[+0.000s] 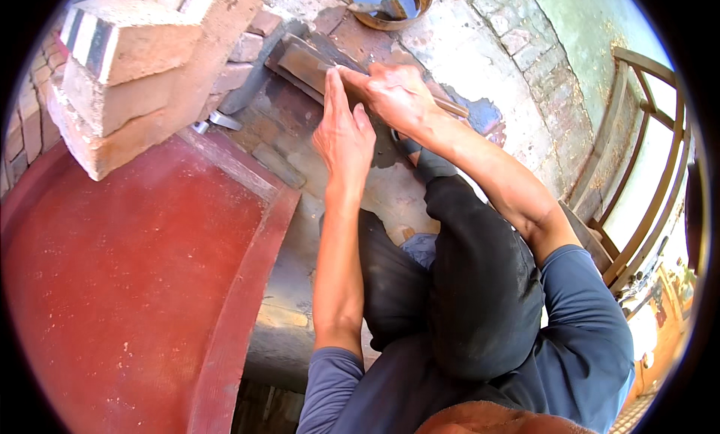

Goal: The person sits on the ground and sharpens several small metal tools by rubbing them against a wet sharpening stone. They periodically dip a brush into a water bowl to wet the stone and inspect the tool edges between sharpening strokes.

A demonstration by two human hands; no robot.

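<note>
Both arms reach forward over a dark, wet, narrow slab on the brick floor. A flat brown blade-like piece [306,65] lies along the slab, and I cannot tell exactly what it is. My left hand [345,138] has its fingers straight and close together, the fingertips at the near edge of this piece. My right hand [395,96] is curled over the piece's right part, with one finger stretched toward the left fingertips. A thin wooden handle [454,108] sticks out to the right from under the right hand. The right palm and its grip are hidden.
Beyond my hands stands a round bowl [427,0] of bluish liquid, with a brush [382,9] across its rim. A brick stack [142,70] rises at the left, above a red wooden panel [142,284]. A curved wooden frame [641,171] stands at the right.
</note>
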